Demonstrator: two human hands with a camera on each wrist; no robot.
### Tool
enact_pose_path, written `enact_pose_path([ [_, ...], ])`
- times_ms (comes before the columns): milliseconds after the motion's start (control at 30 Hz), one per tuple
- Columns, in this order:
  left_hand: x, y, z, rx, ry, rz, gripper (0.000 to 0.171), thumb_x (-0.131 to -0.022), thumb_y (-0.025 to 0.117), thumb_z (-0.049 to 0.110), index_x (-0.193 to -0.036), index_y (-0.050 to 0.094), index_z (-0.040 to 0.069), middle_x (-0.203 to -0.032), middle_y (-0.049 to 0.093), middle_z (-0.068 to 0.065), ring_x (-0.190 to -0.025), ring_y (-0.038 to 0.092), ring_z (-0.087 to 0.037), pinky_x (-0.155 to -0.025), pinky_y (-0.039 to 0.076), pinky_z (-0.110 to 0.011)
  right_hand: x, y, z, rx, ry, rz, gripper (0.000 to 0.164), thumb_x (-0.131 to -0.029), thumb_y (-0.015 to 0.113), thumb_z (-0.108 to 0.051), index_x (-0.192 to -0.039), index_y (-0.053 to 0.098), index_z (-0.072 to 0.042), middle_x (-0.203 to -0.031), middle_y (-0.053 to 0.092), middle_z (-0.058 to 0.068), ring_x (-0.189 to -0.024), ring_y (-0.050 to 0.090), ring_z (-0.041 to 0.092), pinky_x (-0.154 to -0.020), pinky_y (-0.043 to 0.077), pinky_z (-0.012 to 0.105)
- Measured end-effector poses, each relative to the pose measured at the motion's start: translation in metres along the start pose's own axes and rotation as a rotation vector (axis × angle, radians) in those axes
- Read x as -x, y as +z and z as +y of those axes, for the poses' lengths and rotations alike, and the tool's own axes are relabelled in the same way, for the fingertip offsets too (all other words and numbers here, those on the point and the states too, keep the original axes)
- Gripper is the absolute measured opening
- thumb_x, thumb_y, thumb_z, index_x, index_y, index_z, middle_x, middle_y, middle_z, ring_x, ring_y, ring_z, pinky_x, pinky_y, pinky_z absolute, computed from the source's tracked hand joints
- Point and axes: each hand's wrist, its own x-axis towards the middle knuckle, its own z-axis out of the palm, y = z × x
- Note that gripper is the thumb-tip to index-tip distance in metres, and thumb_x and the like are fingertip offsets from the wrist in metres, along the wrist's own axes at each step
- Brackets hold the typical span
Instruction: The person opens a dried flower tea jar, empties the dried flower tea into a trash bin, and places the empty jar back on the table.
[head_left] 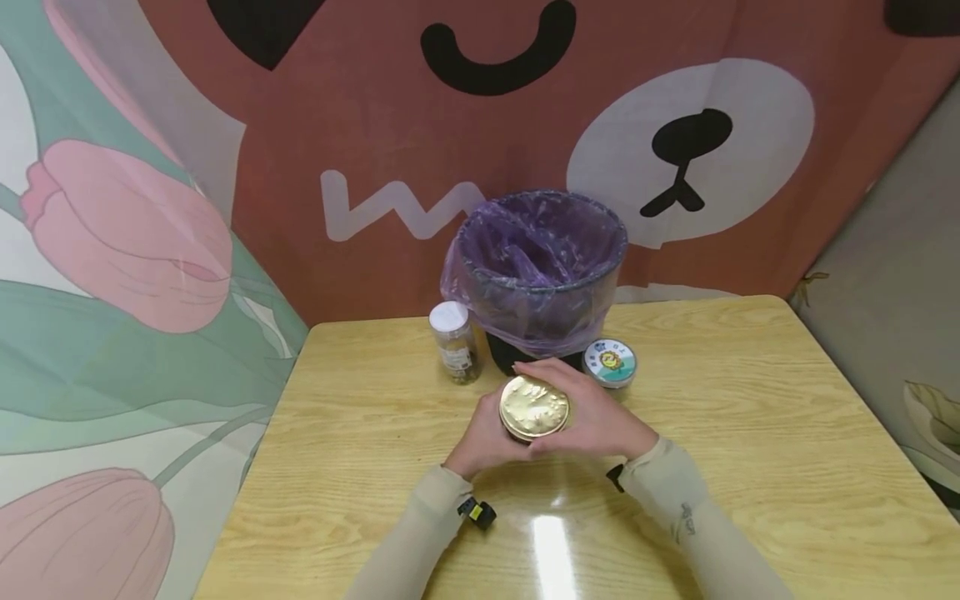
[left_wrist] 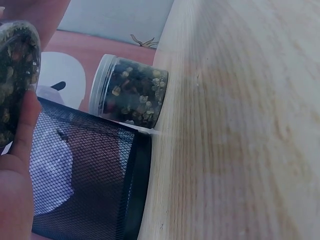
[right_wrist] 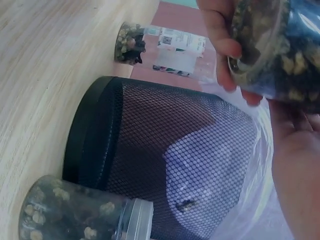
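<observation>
A clear plastic jar (head_left: 534,407) with a wrinkled gold top is held between both hands above the table. Dark, mottled bits show through its wall in the right wrist view, where the jar (right_wrist: 280,55) is partly cut off. My left hand (head_left: 486,432) grips its left side, fingers curled round the wall. On the other side, my right hand (head_left: 596,408) wraps the jar, its fingers reaching over the far side. The left wrist view catches only the edge of the jar (left_wrist: 17,80) and part of the left hand (left_wrist: 17,190).
Behind the hands stands a black mesh bin (head_left: 555,308) lined with a purple bag (head_left: 525,242). Left of it is a tall jar (head_left: 455,343) with a white lid; to its right, a short jar (head_left: 610,364) with a picture lid. The wooden table (head_left: 750,467) meets a patterned cloth (head_left: 375,275).
</observation>
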Motion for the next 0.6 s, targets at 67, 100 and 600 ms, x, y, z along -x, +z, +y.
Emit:
enact_pose_path([
  [67, 0.001, 0.000, 0.000, 0.006, -0.009, -0.002, 0.091, -0.061, 0.093, 0.009, -0.143, 0.055, 0.006, -0.131, 0.069, -0.011, -0.121, 0.065, -0.019, -0.111, 0.050, -0.034, 0.001, -0.002, 0.001, -0.025, 0.014, -0.007, 0.102, -0.064, 0.098, -0.039, -0.154, 0.050, -0.025, -0.150, 0.054, -0.002, -0.137, 0.052, 0.022, -0.112, 0.045, 0.058],
  [100, 0.001, -0.001, 0.000, 0.009, -0.014, -0.002, 0.091, -0.061, 0.094, 0.008, -0.143, 0.055, 0.006, -0.131, 0.069, -0.010, -0.121, 0.065, -0.019, -0.111, 0.050, -0.034, 0.002, -0.004, 0.001, -0.040, 0.021, -0.008, 0.101, -0.064, 0.098, -0.038, -0.153, 0.051, -0.025, -0.150, 0.054, -0.003, -0.138, 0.052, 0.022, -0.112, 0.044, 0.058],
  [600, 0.001, -0.001, 0.001, 0.062, -0.019, -0.005, 0.090, -0.062, 0.098, 0.009, -0.142, 0.056, 0.012, -0.132, 0.069, -0.007, -0.123, 0.065, -0.017, -0.112, 0.050, -0.035, 0.011, -0.023, 0.017, -0.129, 0.002, 0.008, 0.085, -0.075, 0.093, -0.026, -0.150, 0.055, -0.013, -0.146, 0.061, 0.004, -0.133, 0.057, 0.013, -0.116, 0.041, 0.024],
])
